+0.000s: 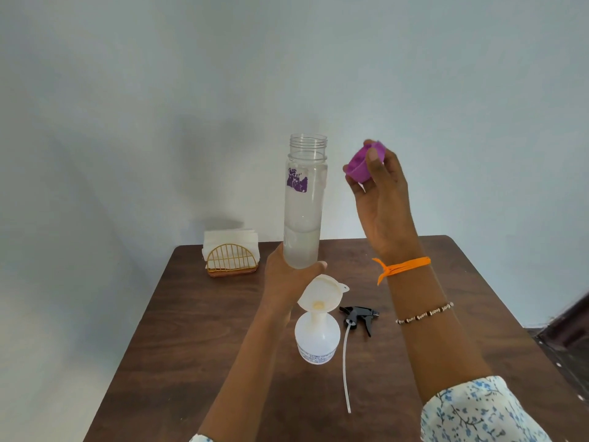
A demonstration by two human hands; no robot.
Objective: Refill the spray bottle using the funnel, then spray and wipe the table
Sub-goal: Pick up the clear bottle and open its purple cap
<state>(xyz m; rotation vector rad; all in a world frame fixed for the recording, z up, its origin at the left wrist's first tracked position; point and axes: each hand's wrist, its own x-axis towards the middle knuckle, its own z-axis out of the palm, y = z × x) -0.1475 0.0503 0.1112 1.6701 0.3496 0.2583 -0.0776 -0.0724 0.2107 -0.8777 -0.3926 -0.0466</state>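
A clear water bottle, uncapped and partly filled, is held upright by its base in the left hand, while its purple cap is pinched in the raised right hand. Just below the left grip, the spray bottle stands on the tabletop with the white funnel seated in its neck. Beside it lies the removed trigger sprayer. Pouring, spraying and wiping appear still to be done; a napkin holder waits further off.
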